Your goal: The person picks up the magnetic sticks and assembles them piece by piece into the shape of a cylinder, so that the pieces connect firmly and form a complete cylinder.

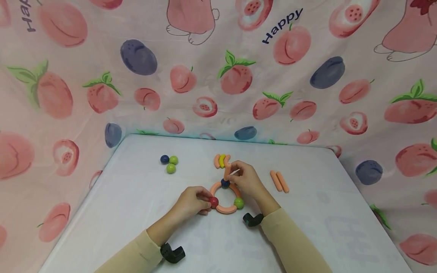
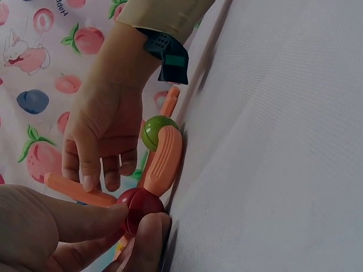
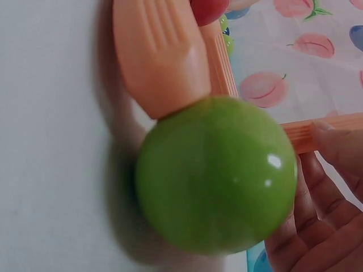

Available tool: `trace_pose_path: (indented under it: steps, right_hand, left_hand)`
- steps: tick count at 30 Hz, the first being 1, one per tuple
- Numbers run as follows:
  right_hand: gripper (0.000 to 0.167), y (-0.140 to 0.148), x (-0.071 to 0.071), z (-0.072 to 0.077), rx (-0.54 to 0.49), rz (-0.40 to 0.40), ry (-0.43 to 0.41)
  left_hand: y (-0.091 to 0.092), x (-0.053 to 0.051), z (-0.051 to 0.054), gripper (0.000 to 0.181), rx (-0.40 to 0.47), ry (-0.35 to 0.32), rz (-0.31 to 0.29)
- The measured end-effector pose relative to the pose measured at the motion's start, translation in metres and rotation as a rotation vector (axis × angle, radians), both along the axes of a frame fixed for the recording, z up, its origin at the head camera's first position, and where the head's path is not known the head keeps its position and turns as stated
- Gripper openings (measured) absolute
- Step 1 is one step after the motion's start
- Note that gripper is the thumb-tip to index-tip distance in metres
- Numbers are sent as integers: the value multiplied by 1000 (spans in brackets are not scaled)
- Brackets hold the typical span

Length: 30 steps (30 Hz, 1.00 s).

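Three curved orange rods (image 1: 227, 209) join a red ball (image 1: 214, 202), a green ball (image 1: 239, 203) and a dark blue ball (image 1: 225, 183) into a ring on the table. My left hand (image 1: 191, 200) pinches the red ball (image 2: 134, 205) between thumb and fingers. At the ring's far side, my right hand (image 1: 246, 179) holds a straight orange rod (image 1: 227, 172) by thumb and fingertips, its lower end at the blue ball. In the right wrist view the green ball (image 3: 215, 175) hides part of that hand.
Two light green balls (image 1: 171, 168) and a dark blue ball (image 1: 164, 159) sit at the back left. Behind the ring lie short curved pieces, one yellow (image 1: 222, 160). Two straight orange rods (image 1: 279, 181) lie at the right. A fruit-printed cloth (image 1: 205, 76) hangs behind the white table (image 1: 112, 212).
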State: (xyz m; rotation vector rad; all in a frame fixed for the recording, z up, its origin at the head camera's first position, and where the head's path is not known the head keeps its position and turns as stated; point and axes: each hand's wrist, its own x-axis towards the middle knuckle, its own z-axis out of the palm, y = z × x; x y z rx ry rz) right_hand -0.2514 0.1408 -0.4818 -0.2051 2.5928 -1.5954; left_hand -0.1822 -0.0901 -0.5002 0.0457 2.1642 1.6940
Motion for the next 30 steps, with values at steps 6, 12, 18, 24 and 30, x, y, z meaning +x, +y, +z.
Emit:
trace_pose_path:
  steps: [6,12,18,24,30]
  right_hand:
    - [24,3,-2,-2,-2,4,-11]
    - [25,9,1,-1,11,-3,0]
    - [31,33,3,1,34,-36,9]
    - [32,72,4,0,72,-114,18]
    - [32,115,4,-2,115,-186,33]
  left_hand:
    - [0,1,1,24,-6,4,-1]
    - [0,4,3,22,-17,10,-20]
    - [1,8,7,22,-24,11,-39]
    - [3,10,9,23,0,-6,-51]
    - [3,3,9,18,-93,49,-19]
